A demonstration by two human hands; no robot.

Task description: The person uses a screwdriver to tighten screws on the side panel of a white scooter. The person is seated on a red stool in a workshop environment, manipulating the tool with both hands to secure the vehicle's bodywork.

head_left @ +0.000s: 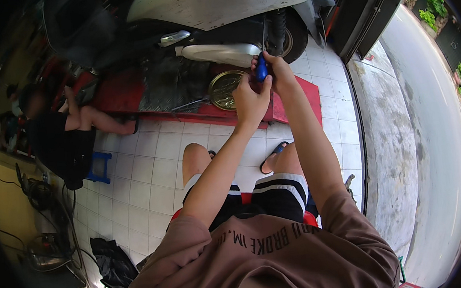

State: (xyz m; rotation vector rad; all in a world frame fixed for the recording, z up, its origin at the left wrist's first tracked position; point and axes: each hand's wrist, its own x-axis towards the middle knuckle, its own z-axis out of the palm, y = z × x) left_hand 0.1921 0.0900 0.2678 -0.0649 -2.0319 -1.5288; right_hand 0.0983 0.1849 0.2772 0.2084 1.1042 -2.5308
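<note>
1. Up front by the scooter's rear wheel (287,35): both hands were raised together on a blue-handled screwdriver (262,69).
2. L hand (249,99) was closed round the lower end of the blue handle, fingers curled in.
3. R hand (278,71) was wrapped over the handle's top, thumb side on it; metal shaft ran up toward the wheel/shock area, tip not visible.
4. Screwdriver sat betw. both fists, roughly upright, just above the red ramp (292,103).
5. Round brass-coloured pan (224,89) lay on the ramp, just left of L hand, not touching.
6. Silver exhaust (217,53) ran behind the pan.
7. Another person (60,137) crouched at far left near a blue stool (100,167), well apart from the hands.
</note>
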